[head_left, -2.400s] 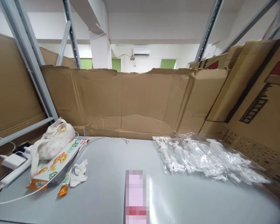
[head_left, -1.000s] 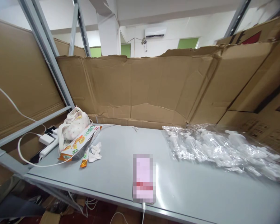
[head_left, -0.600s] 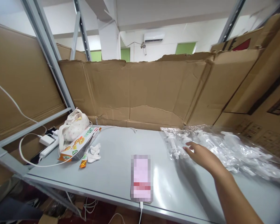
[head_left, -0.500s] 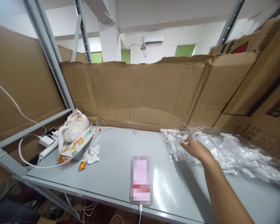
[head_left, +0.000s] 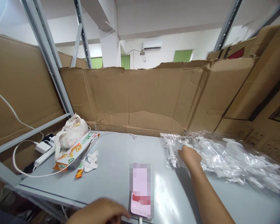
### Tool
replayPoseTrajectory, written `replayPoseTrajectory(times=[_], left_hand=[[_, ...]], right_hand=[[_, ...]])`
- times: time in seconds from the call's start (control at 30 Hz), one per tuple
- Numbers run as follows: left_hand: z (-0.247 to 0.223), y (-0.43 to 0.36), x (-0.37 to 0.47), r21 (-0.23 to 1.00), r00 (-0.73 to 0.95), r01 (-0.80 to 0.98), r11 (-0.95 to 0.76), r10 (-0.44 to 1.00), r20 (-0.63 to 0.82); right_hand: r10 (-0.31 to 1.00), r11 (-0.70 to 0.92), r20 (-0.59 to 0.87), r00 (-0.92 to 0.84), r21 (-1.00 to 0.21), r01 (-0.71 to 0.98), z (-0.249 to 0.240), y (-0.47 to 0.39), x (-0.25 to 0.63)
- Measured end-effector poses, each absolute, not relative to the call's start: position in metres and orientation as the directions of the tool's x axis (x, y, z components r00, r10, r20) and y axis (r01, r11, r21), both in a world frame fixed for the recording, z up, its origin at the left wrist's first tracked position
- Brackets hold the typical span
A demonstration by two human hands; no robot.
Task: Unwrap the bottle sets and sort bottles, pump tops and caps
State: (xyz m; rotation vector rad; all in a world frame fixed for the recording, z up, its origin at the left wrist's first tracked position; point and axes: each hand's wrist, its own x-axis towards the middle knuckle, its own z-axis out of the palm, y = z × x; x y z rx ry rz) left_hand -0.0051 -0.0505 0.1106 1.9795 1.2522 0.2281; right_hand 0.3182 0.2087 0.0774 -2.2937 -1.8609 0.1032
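Note:
My right hand (head_left: 190,157) is closed on a clear plastic bag (head_left: 171,152), one of several in a row at the right of the table. White plastic pump-top pieces (head_left: 206,144) show through the crinkled film. What lies under my fingers is hidden. My left hand (head_left: 101,211), smeared by motion, is at the front edge, with a finger stretched toward the lower left corner of a phone (head_left: 141,208). It holds nothing that I can see. The phone lies face up, its screen lit pink and partly pixelated, and a white cable (head_left: 140,221) is plugged into its bottom end.
On the left lie an orange-and-white snack box (head_left: 76,149), a small orange wrapper (head_left: 79,173), crumpled tissue (head_left: 91,161) and a white cloth bag (head_left: 73,132). A power strip (head_left: 44,157) with a white cable sits beside them. Cardboard walls (head_left: 142,93) enclose the grey table (head_left: 116,155).
My left hand has come into view at the bottom, beside the phone. My right hand has gone from reaching over the bags to closing on one. The view has tilted slightly up.

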Motion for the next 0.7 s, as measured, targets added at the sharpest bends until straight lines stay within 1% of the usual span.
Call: replayPoseTrajectory(times=[0.07,0.1,0.13,0.17,0.23,0.27,0.33,0.43,0.57,0.7], left_hand=[[0.122,-0.009,-0.003,0.661,0.481,0.699,-0.273,0.864,-0.152],[0.124,0.017,0.0,0.603,0.464,0.718,-0.347,0.885,-0.042],[0.125,0.044,0.002,0.532,0.435,0.746,-0.4,0.898,0.065],[0.123,0.072,0.005,0.452,0.412,0.783,-0.427,0.901,0.137],[0.113,0.127,0.011,0.278,0.334,0.878,-0.391,0.914,0.23],[0.106,0.152,0.014,0.203,0.291,0.917,-0.344,0.923,0.251],[0.091,0.19,0.019,0.169,0.269,0.933,-0.318,0.928,0.257],[0.073,0.218,0.023,0.126,0.285,0.938,-0.323,0.925,0.251],[0.061,0.221,0.016,0.068,0.258,0.955,-0.288,0.924,0.281],[0.057,0.212,-0.006,0.024,0.164,0.983,-0.18,0.937,0.309]], right_hand=[[0.981,-0.163,0.073,0.178,-0.179,0.97,0.075,0.206,0.314],[0.984,-0.143,0.08,0.158,-0.175,0.974,0.075,0.205,0.312],[0.986,-0.12,0.091,0.137,-0.175,0.977,0.075,0.203,0.311],[0.987,-0.095,0.109,0.116,-0.179,0.979,0.076,0.201,0.31],[0.982,-0.046,0.168,0.082,-0.206,0.977,0.078,0.197,0.308],[0.976,-0.022,0.204,0.07,-0.228,0.973,0.08,0.196,0.307],[0.96,0.034,0.277,0.045,-0.272,0.962,0.082,0.193,0.305],[0.937,0.142,0.349,-0.024,-0.317,0.938,0.082,0.191,0.301],[0.922,0.263,0.366,-0.128,-0.348,0.9,0.078,0.19,0.294],[0.918,0.313,0.349,-0.187,-0.35,0.883,0.075,0.19,0.291]])
